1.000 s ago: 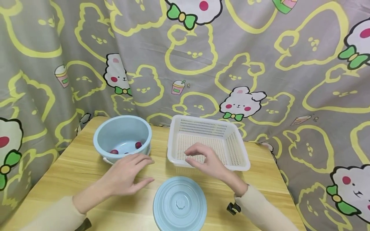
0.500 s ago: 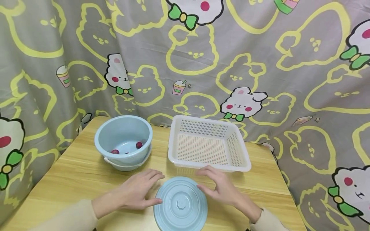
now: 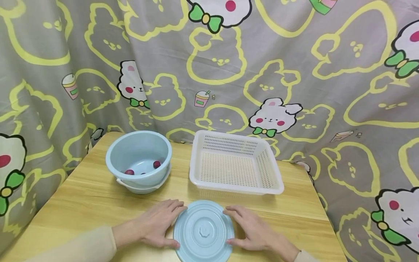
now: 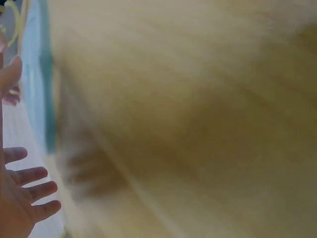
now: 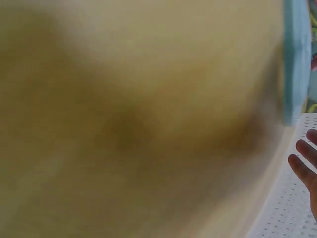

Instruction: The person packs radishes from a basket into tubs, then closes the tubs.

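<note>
head view looks down; wrist views blur close over table [image 3: 82, 196].

One blue lid [image 3: 203, 231], one blue bowl [image 3: 139, 160] and one white perforated basket [image 3: 234, 166] are seen on one wooden table [image 3: 85, 196]. Two dark red fruits [image 3: 157, 164] are plainly counted inside the bowl. Two hands are seen, the left hand [image 3: 159, 223] and the right hand [image 3: 250, 227].

A home setting: cartoon-bunny curtain [image 3: 229, 72] behind a small wooden table [image 3: 82, 196].
</note>
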A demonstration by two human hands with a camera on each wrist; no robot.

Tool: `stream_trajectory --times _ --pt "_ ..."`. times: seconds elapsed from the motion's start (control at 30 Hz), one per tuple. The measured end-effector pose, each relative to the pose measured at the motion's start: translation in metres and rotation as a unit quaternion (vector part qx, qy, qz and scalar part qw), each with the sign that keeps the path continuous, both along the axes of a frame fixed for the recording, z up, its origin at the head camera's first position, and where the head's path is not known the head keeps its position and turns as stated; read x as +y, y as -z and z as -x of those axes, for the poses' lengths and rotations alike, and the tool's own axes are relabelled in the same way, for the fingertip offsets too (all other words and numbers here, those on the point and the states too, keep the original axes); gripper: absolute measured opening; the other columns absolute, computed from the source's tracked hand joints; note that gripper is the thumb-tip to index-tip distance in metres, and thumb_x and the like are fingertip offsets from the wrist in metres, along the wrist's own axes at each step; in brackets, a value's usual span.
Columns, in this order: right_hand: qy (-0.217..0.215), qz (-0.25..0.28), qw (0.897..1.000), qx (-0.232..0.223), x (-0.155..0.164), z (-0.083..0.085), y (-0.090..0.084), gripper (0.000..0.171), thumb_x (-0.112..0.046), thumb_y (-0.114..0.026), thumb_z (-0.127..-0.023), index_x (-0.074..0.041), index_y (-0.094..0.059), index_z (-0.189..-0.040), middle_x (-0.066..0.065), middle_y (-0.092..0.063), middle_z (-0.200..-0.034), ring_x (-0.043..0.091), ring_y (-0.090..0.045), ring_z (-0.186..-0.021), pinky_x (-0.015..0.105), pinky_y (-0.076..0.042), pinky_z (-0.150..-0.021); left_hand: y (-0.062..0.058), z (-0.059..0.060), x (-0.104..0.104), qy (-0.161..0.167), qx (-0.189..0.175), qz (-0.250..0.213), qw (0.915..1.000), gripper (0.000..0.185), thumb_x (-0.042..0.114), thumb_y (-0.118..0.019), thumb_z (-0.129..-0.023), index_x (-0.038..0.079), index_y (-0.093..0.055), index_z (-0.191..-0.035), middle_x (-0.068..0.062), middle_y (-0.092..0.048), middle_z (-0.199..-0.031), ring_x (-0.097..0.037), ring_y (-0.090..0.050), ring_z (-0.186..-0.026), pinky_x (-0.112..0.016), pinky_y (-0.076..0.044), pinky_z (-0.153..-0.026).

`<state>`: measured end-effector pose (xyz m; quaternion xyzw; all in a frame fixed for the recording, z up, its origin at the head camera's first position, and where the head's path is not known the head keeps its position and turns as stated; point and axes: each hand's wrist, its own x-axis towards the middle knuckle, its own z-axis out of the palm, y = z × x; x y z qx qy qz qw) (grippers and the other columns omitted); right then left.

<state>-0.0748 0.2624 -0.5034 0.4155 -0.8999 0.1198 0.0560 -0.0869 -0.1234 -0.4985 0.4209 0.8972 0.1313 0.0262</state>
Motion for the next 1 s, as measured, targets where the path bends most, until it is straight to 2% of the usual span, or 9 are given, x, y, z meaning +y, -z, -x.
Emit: stream_trajectory --times 0.13,0.3,0.43,0.63,0.77,1.0 --pt "0.0 -0.026 1.0 -0.004 0.003 -0.006 0.008 0.09 -0.077 -0.067 -0.087 -0.019 -0.049 -0.155 0.005 -0.057 -0.152 0.021 -0.063 -0.132 0.045 -0.06 -0.101 0.008 -0.003 -0.002 0.003 -0.004 0.008 1.0 0.11 0.09 -0.058 -0.081 0.008 -0.047 -0.153 -0.016 -0.056 -0.151 -0.037 -0.055 -0.141 -0.056 -0.049 -0.114" --pt "0.015 -0.045 0.999 0.0 0.005 -0.012 0.016 0.102 -0.088 -0.064 -0.08 -0.024 -0.047 -0.157 0.006 -0.057 -0.152 0.02 -0.063 -0.132 0.045 -0.06 -0.101 0.016 -0.007 -0.003 0.006 0.031 0.004 0.9995 0.113 0.094 -0.056 -0.079 0.009 -0.047 -0.153 -0.017 -0.056 -0.15 -0.039 -0.054 -0.142 -0.056 -0.05 -0.114" --pt "0.019 -0.06 0.998 0.013 0.008 -0.016 0.019 0.11 -0.093 -0.063 -0.075 -0.025 -0.044 -0.159 0.004 -0.054 -0.155 0.021 -0.06 -0.136 0.046 -0.058 -0.103 0.02 -0.012 -0.004 0.009 0.035 0.007 0.9993 0.114 0.095 -0.053 -0.079 0.01 -0.046 -0.155 -0.018 -0.055 -0.152 -0.04 -0.053 -0.144 -0.058 -0.049 -0.114" --pt "0.021 -0.091 0.995 0.021 0.01 -0.021 0.026 0.12 -0.093 -0.061 -0.076 -0.021 -0.03 -0.167 0.009 -0.045 -0.164 0.029 -0.049 -0.15 0.05 -0.053 -0.11 0.027 -0.013 -0.004 0.01 0.061 0.006 0.9981 0.115 0.096 -0.048 -0.081 0.009 -0.045 -0.155 -0.019 -0.053 -0.156 -0.041 -0.051 -0.147 -0.056 -0.047 -0.116" --pt "0.031 -0.09 0.995 0.016 0.007 -0.024 0.027 0.119 -0.092 -0.06 -0.077 -0.021 -0.03 -0.167 0.009 -0.044 -0.165 0.03 -0.048 -0.151 0.051 -0.053 -0.11 0.03 -0.014 -0.003 0.006 0.076 0.003 0.9971 0.117 0.097 -0.048 -0.079 0.008 -0.046 -0.154 -0.019 -0.054 -0.156 -0.04 -0.052 -0.147 -0.054 -0.047 -0.117" --pt "0.037 -0.115 0.993 0.002 -0.001 -0.026 0.024 0.115 -0.096 -0.046 -0.081 -0.023 -0.027 -0.168 0.012 -0.043 -0.166 0.032 -0.046 -0.152 0.053 -0.052 -0.11 0.029 -0.016 0.0 0.0 0.064 -0.013 0.9979 0.117 0.097 -0.054 -0.076 0.009 -0.047 -0.153 -0.017 -0.055 -0.155 -0.038 -0.054 -0.145 -0.054 -0.048 -0.116"
